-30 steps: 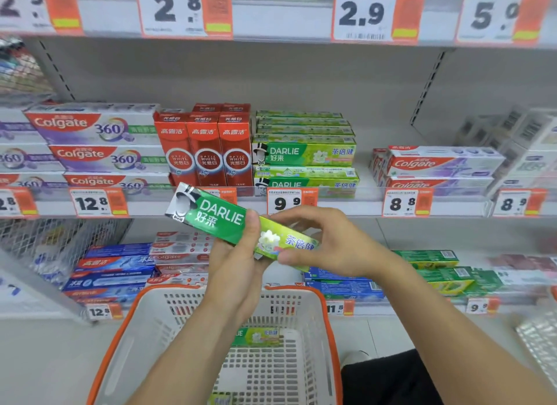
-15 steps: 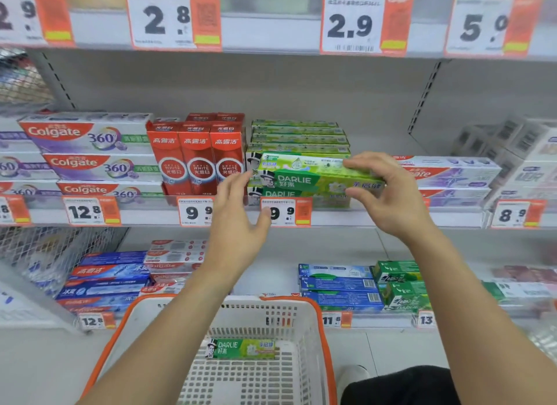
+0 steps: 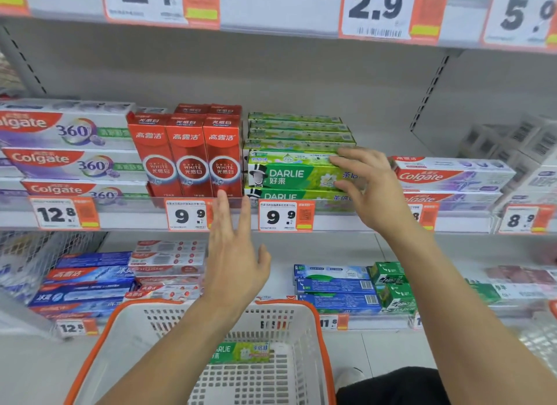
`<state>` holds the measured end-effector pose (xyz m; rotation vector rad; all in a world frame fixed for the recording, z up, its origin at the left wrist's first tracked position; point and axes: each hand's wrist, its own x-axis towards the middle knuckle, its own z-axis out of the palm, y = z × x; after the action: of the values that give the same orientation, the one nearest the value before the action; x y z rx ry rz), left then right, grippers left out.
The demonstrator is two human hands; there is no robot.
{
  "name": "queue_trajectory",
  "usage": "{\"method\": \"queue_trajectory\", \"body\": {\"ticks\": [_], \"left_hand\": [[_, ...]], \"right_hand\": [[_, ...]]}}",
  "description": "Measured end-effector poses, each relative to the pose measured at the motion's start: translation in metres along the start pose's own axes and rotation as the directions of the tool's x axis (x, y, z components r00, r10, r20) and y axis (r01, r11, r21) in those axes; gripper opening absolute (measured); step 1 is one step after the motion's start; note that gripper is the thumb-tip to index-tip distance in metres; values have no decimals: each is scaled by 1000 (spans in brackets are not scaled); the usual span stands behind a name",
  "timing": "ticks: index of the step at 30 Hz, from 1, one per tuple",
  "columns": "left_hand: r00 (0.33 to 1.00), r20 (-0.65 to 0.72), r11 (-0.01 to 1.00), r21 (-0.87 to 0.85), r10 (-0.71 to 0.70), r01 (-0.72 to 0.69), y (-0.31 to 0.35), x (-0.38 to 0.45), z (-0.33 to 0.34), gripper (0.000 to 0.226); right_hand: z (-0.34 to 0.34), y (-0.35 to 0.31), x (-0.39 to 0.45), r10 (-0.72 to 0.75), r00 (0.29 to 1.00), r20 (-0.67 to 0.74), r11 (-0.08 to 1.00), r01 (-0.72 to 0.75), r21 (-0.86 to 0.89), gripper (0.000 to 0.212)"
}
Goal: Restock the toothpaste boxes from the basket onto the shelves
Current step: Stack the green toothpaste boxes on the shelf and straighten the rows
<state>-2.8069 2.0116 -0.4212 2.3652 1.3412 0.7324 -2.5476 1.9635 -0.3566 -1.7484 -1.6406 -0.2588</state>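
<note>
Up close, supermarket shelving (image 3: 271, 223) with orange price tags, stocked with toothpaste. Right hand (image 3: 370, 190) pinching the end of a green Darlie box (image 3: 289, 172) atop the green stack on the middle shelf. Left hand (image 3: 235, 260) spread, empty, below. White basket (image 3: 99, 353) with orange rim underneath, one more Darlie carton (image 3: 241, 352) inside. Far-right cartons blurred, upper tags cut off

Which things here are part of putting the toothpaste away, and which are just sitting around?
Part of the job:
green box on the shelf, under the right hand
green box in the basket
basket
left hand, open

Just sitting there:
red boxes
blue boxes
price tags
</note>
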Motion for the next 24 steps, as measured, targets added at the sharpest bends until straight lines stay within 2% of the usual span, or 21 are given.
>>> {"method": "queue_trajectory", "body": {"ticks": [10,12,15,17,19,21,22,24], "left_hand": [[999,44,1000,-16,25,-24,-10,-4,1,87],[999,27,998,-62,33,-31,-8,-6,-1,82],[993,-75,982,-160,87,-98,-7,-12,-8,53],[989,-53,974,-172,140,-147,-14,-15,-12,28],[980,95,971,-181,173,-154,-32,-17,-14,6],[951,285,987,-139,123,-86,-62,-23,-9,10],[929,365,995,-90,69,-39,-81,-30,-5,11],[873,485,998,-14,-53,68,-123,-54,9,10]], "right_hand": [[12,-3,-3,-36,997,-61,999,36,-1,44],[11,-9,-6,-53,991,-119,998,51,-24,46],[4,-33,-10,-97,916,-390,994,106,3,28],[5,-60,-18,-140,887,-440,979,192,75,11],[20,-83,-31,-124,949,-291,950,198,241,7],[47,-99,-51,-22,999,28,915,9,402,10],[65,-102,-64,18,974,224,901,-113,419,11],[106,-102,-93,46,829,558,903,-274,332,10]]}}
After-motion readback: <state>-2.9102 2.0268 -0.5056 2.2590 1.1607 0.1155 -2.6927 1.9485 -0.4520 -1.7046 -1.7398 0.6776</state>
